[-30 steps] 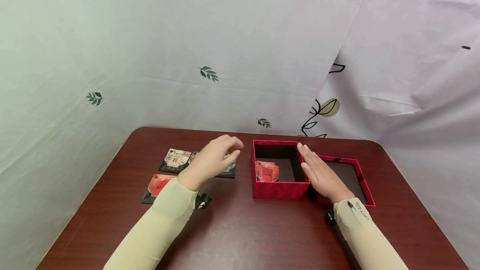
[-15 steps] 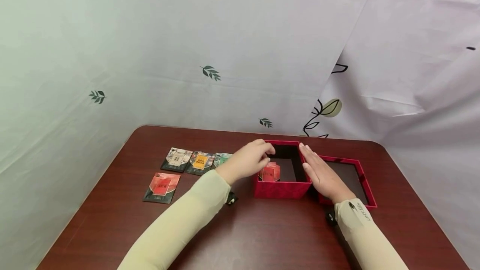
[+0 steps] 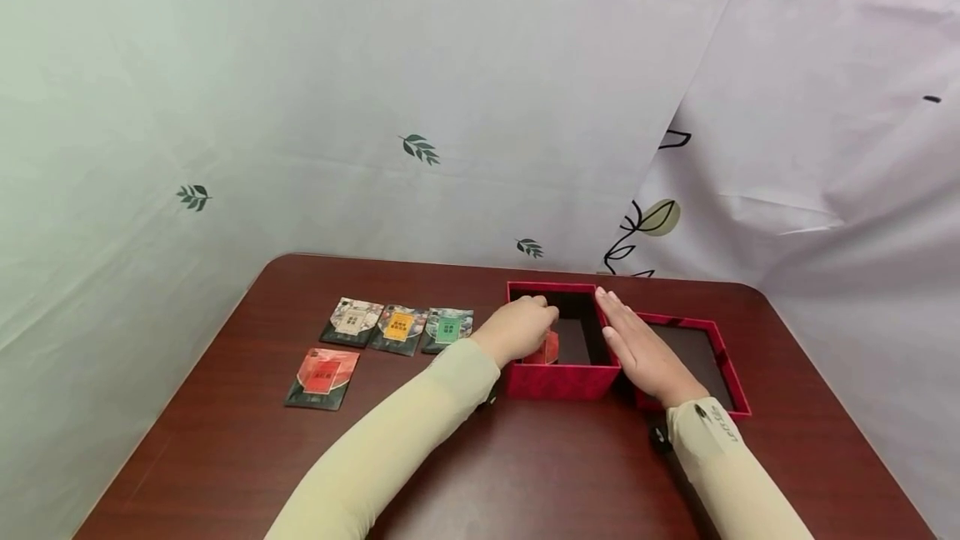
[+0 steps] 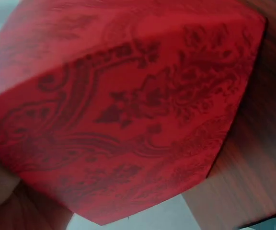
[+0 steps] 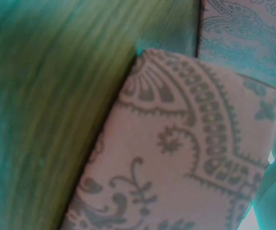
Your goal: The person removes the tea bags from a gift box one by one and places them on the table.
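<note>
Work looks only partway along, with sachets split between box and desk. The red patterned box [image 3: 562, 382] stands uncovered on the desk [image 3: 525, 457], its shallow red lid [image 3: 732, 377] lying hollow side up just beside it on the right. Inside the box, at the left, a red sachet [image 3: 551, 348] shows partly beneath the left hand [image 3: 519, 332]. That hand's grip reaches over the left wall with fingers bent; the fingertips are hidden, so I cannot tell whether they pinch the sachet. The right hand [image 3: 648, 352] lies with fingers straight and together along the box's right wall, apparently steadying it. Four sachets lie flat outside: a white-labelled [image 3: 352, 322], an orange-labelled [image 3: 398, 328] and a green-labelled one [image 3: 448, 329] in a row, and a red-labelled one [image 3: 323, 378] nearer the person. I judge these four as left to handle, and the lid as not yet back on.
</note>
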The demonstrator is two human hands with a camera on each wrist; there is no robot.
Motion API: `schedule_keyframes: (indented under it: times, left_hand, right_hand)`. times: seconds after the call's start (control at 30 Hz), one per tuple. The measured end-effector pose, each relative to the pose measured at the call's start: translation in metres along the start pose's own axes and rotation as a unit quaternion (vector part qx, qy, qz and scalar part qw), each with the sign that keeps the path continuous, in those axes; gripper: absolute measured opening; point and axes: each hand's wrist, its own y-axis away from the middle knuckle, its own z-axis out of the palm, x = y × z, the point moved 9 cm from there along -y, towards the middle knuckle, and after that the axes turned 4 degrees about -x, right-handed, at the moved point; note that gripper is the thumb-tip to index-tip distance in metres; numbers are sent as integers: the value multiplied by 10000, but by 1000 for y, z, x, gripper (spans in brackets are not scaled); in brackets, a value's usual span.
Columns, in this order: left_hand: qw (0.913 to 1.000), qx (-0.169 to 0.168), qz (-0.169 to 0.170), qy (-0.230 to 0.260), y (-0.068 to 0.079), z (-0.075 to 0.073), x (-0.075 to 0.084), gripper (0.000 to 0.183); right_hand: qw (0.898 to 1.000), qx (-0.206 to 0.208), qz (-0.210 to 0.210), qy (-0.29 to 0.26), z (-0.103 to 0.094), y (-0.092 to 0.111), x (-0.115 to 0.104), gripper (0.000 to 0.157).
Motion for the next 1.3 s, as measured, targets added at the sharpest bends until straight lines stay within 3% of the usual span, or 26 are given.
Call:
schedule_keyframes:
  times: [0.2, 0.33, 0.43, 0.63, 0.97, 1.3]
  left_hand:
    - [9911, -384, -306, -1241, -6, 13, 3, 14]
    - [9833, -819, -561, -1523, -8, 21, 0, 23]
    - [9762, -1055, -703, -1762, -11, 27, -3, 17]
    - [9657, -1219, -895, -2113, -13, 33, -6, 19]
    - [9760, -882, -651, -1883, -9, 25, -1, 17]
    - [9985, -157, -45, -530, -4, 10, 6, 13]
  right_hand:
    - [10000, 14, -33, -14, -1, 0, -2, 61]
    - [10000, -13, -30, -26, 1, -1, -3, 62]
    - [10000, -34, 2, -45, 0, -2, -3, 62]
    - [10000, -15, -6, -60, 0, -3, -3, 63]
    - [10000, -24, 18, -79, 0, -2, -3, 62]
    - [9999, -36, 46, -109, 1, -1, 1, 61]
